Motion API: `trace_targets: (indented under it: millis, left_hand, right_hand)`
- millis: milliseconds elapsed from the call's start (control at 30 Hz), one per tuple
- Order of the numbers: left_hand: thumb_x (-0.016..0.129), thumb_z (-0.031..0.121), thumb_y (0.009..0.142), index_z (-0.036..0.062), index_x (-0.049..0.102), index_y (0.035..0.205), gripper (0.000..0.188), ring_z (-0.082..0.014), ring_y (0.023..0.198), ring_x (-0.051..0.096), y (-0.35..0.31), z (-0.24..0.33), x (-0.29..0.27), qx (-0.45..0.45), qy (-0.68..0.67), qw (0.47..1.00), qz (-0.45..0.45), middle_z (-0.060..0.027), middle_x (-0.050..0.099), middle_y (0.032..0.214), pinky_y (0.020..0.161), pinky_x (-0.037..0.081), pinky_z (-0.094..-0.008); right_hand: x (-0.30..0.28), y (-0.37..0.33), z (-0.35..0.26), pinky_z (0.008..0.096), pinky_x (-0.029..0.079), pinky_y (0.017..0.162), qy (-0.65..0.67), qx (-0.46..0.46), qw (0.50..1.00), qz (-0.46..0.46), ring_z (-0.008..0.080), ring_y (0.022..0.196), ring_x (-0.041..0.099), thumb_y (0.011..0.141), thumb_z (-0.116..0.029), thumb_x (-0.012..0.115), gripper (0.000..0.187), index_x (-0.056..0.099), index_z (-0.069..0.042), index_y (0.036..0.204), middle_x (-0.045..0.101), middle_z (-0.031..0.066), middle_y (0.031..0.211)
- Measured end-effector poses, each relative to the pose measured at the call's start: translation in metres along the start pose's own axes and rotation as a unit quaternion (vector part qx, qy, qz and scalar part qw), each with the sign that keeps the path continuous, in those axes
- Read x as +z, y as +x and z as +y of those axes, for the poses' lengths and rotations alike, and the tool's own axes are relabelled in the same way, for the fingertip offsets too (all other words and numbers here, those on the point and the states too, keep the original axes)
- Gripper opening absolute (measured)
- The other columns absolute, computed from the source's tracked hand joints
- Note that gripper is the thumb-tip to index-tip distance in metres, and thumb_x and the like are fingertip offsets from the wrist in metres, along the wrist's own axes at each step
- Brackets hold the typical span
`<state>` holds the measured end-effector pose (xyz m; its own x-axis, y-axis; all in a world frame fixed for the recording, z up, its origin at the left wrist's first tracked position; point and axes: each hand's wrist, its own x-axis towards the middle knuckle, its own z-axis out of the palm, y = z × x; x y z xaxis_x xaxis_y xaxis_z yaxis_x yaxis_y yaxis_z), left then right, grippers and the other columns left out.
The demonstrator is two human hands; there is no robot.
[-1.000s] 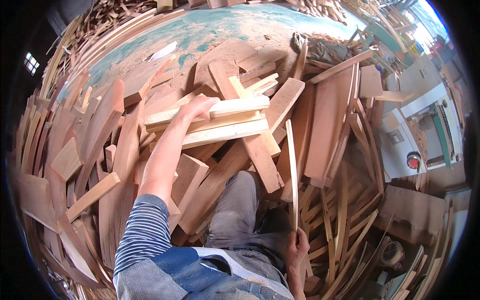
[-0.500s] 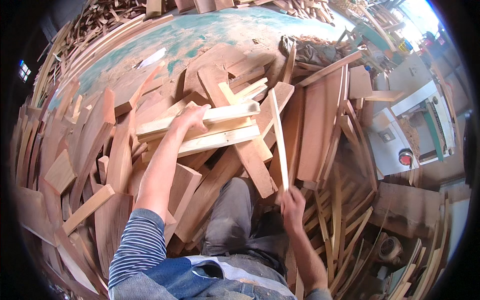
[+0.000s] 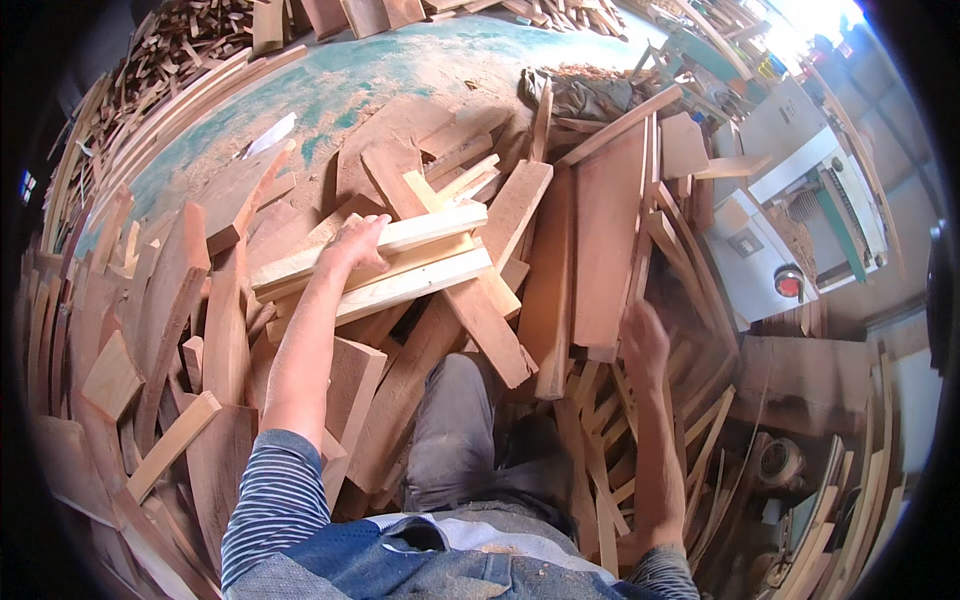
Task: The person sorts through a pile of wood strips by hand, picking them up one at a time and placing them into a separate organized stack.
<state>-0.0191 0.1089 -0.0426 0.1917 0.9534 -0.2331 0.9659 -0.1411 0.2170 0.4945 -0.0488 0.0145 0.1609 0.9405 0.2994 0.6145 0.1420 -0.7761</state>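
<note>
My left hand [image 3: 355, 243] is closed over the upper of a few pale wooden battens [image 3: 425, 228], fingers across its top and thumb on the near side. Below it lies another pale batten [image 3: 420, 283], touching the bundle. The battens rest slantwise across a darker reddish plank [image 3: 490, 330] on the heap. Off to the right, my right hand [image 3: 645, 335] is raised beside a wide reddish board [image 3: 607, 260]. Motion smears its fingers, and no strip shows in it. Thin wooden strips [image 3: 600, 470] lie in a pile below that hand.
Reddish offcuts [image 3: 230, 330] lean in a dense heap at left. A white machine [image 3: 765, 265] with a red button stands at right, above a dusty motor [image 3: 780, 463]. Past the heap runs a green, sawdust-strewn floor [image 3: 370, 65], with more stacked wood [image 3: 190, 60] at the far left.
The thin strip that my right hand held upright is out of that hand, which has moved right and up. My left hand keeps its hold on the batten. The whole view has shifted slightly.
</note>
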Motion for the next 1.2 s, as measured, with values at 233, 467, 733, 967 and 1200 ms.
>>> trace_targets:
  millis: [233,467,733,967,1200]
  left_hand:
    - [0.097,0.029,0.06,0.0043,0.046,0.147,0.104,-0.0408,0.133,0.052,0.019,-0.001,0.008,0.026,0.009,1.0,0.012,-0.022,0.055,0.143,0.113,0.045,-0.0459]
    - [0.094,0.026,0.062,0.0056,0.042,0.153,0.107,-0.0405,0.139,0.047,0.036,-0.055,0.034,0.126,0.027,0.986,0.109,-0.0207,0.045,0.153,0.115,0.041,-0.0466]
    - [0.082,0.027,0.088,-0.006,0.04,0.15,0.082,-0.0451,0.147,0.038,-0.061,0.064,0.047,0.237,-0.012,0.934,0.267,-0.0292,0.037,0.159,0.121,0.031,-0.0501]
    - [0.078,0.014,0.092,-0.0049,0.043,0.147,0.068,-0.0408,0.138,0.05,-0.141,0.133,0.091,0.21,-0.163,0.948,0.175,-0.0265,0.041,0.157,0.116,0.041,-0.0454]
    - [0.077,0.005,0.091,-0.0033,0.045,0.146,0.064,-0.0291,0.125,0.061,-0.161,0.183,0.106,0.209,-0.274,0.929,0.138,-0.0169,0.047,0.155,0.108,0.047,-0.0386]
  right_hand:
    - [-0.167,-0.276,0.051,0.0373,0.052,0.097,-0.182,0.321,0.916,0.157,0.0242,0.114,0.068,0.1,-0.004,0.057,0.03,0.068,0.003,0.128,0.072,0.0184,0.121]
    - [-0.272,-0.388,0.103,0.051,0.052,0.094,-0.487,0.389,0.778,0.071,0.0428,0.11,0.065,0.091,-0.016,0.066,0.042,0.065,-0.003,0.131,0.069,0.0234,0.119]
    - [-0.274,-0.392,0.142,0.0494,0.056,0.097,-0.48,0.544,0.687,0.031,0.0441,0.117,0.066,0.086,-0.032,0.077,0.051,0.067,0.0,0.123,0.068,0.028,0.122]
    - [-0.316,-0.427,0.189,0.0488,0.056,0.099,-0.452,0.636,0.624,-0.023,0.0395,0.121,0.065,0.089,-0.031,0.074,0.051,0.064,-0.003,0.13,0.062,0.0239,0.136]
    - [-0.318,-0.49,0.226,0.051,0.058,0.089,-0.492,0.569,0.658,0.046,0.04,0.108,0.069,0.09,-0.025,0.072,0.043,0.065,-0.004,0.127,0.068,0.0223,0.117]
